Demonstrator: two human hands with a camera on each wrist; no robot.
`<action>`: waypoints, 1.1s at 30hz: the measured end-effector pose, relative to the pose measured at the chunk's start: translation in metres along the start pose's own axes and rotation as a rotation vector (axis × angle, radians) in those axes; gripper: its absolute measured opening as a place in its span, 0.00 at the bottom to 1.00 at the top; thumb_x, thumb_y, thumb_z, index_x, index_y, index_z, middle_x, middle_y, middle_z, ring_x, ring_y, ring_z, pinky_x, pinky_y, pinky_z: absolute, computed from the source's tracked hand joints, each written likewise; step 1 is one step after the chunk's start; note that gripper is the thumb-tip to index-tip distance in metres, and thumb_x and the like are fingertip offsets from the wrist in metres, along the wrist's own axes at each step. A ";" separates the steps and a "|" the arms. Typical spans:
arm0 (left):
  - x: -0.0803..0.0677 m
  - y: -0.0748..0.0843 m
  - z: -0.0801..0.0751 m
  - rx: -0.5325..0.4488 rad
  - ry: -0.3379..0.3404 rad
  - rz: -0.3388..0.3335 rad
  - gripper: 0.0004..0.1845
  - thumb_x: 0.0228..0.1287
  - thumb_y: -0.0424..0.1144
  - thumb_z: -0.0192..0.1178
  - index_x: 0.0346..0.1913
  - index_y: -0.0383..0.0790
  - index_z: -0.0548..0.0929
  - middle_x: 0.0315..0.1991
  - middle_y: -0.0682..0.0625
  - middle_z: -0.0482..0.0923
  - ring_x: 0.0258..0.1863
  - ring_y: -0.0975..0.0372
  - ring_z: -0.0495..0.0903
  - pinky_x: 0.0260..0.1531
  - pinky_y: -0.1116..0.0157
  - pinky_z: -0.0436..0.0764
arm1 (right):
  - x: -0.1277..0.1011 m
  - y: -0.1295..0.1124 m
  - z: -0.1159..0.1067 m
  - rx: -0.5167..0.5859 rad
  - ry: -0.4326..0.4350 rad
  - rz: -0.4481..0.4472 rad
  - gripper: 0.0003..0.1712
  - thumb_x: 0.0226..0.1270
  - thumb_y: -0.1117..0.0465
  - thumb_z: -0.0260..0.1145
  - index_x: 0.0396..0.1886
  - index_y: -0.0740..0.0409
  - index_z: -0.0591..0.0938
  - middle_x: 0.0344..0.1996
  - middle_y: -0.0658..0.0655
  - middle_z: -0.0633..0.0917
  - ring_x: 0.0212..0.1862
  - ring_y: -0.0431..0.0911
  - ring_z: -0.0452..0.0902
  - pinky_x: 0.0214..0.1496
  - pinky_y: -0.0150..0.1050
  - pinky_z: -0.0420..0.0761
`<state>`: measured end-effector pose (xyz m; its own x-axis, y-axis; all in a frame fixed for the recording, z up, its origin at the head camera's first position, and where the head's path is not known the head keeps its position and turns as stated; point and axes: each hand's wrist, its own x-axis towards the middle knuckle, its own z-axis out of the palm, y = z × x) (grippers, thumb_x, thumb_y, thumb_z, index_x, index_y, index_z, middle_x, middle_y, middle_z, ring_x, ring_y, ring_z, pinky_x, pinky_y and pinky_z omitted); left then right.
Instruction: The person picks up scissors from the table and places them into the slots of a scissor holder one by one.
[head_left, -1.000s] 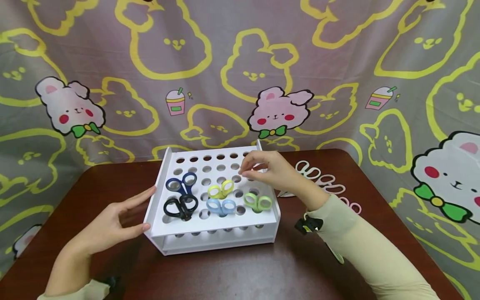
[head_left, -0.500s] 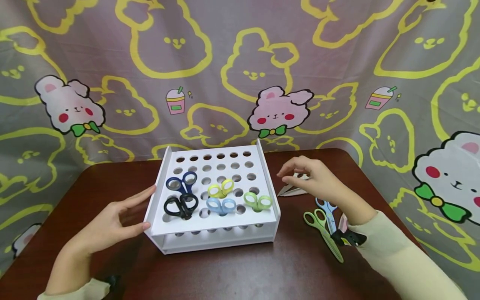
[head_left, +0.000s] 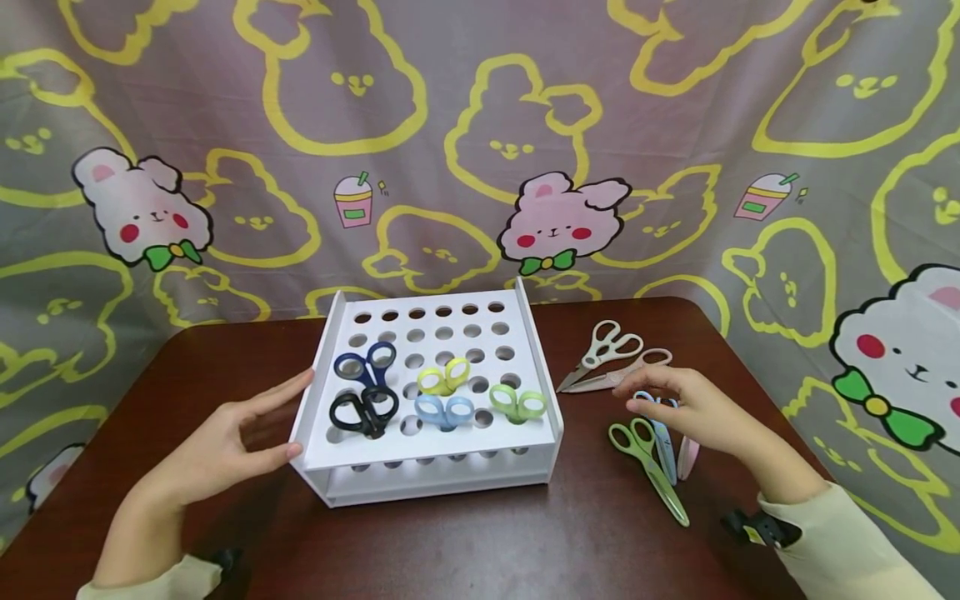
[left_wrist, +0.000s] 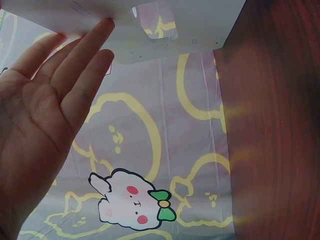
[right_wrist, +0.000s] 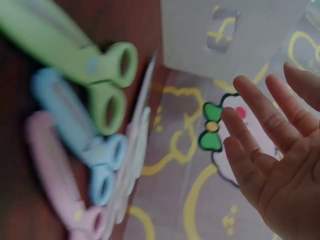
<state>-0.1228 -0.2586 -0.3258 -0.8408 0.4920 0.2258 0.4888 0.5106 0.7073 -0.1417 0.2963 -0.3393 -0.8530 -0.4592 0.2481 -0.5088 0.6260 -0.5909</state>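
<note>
Scissors with green handles point(head_left: 662, 482) lie on the table point(head_left: 510, 550) to the right of a white rack point(head_left: 442, 443), beside blue scissors point(head_left: 666, 454) and pink scissors point(head_left: 687, 457). Since the earlier frames, the right hand point(head_left: 693, 408) has moved most — from over the rack's right part, past the white scissors point(head_left: 596, 357), to a place above the blue pair. It holds nothing; its fingers are spread and only slightly bent in the right wrist view. That shift has uncovered the white scissors and the pale pink scissors point(head_left: 607, 382) behind the hand, while the hand and wrist now cover part of the blue and pink pairs.

The left hand point(head_left: 217, 450) has kept its place: fingers and thumb extended and well parted, tips at the rack's left wall, gripping nothing. The rack has not visibly shifted, and the same five pairs stand handles-up in its holes: dark blue point(head_left: 366, 372), black point(head_left: 369, 419), yellow point(head_left: 446, 386), light blue point(head_left: 445, 414) and light green point(head_left: 516, 407).

As for edges, the white pair's tip points to the rack's right wall, just beside it; whether they touch cannot be told. Open tabletop runs along the rack's front and between its right wall and the green-handled pair — the back rows of holes also lie free.
</note>
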 end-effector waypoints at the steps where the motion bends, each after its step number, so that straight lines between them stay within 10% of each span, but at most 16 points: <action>1: 0.000 0.000 0.000 -0.001 0.000 0.001 0.44 0.58 0.31 0.71 0.76 0.46 0.62 0.72 0.72 0.62 0.59 0.83 0.71 0.45 0.76 0.81 | -0.003 0.003 0.001 -0.005 -0.002 0.004 0.11 0.65 0.64 0.69 0.45 0.46 0.85 0.45 0.49 0.87 0.45 0.29 0.77 0.41 0.35 0.80; 11: -0.001 -0.001 0.001 -0.023 0.007 0.026 0.44 0.57 0.29 0.70 0.76 0.42 0.63 0.72 0.71 0.63 0.59 0.82 0.72 0.46 0.78 0.80 | -0.021 0.022 0.012 -0.045 -0.011 -0.024 0.12 0.62 0.64 0.72 0.45 0.53 0.84 0.46 0.53 0.85 0.46 0.34 0.78 0.38 0.33 0.78; 21: 0.001 -0.002 0.000 0.009 0.012 0.024 0.44 0.57 0.30 0.71 0.76 0.43 0.63 0.72 0.70 0.62 0.60 0.83 0.70 0.46 0.79 0.79 | -0.025 0.039 0.020 -0.048 -0.133 -0.053 0.16 0.60 0.64 0.73 0.47 0.60 0.82 0.44 0.57 0.84 0.27 0.31 0.69 0.32 0.33 0.76; 33: 0.000 -0.001 0.001 0.021 0.013 0.005 0.44 0.57 0.31 0.71 0.76 0.44 0.63 0.71 0.73 0.62 0.59 0.84 0.71 0.46 0.78 0.80 | -0.021 0.039 0.027 -0.257 -0.166 -0.006 0.20 0.54 0.57 0.78 0.47 0.55 0.84 0.44 0.51 0.85 0.48 0.50 0.79 0.47 0.46 0.79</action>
<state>-0.1227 -0.2586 -0.3274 -0.8413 0.4853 0.2382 0.4976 0.5229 0.6921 -0.1411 0.3134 -0.3885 -0.8300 -0.5469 0.1094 -0.5445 0.7521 -0.3713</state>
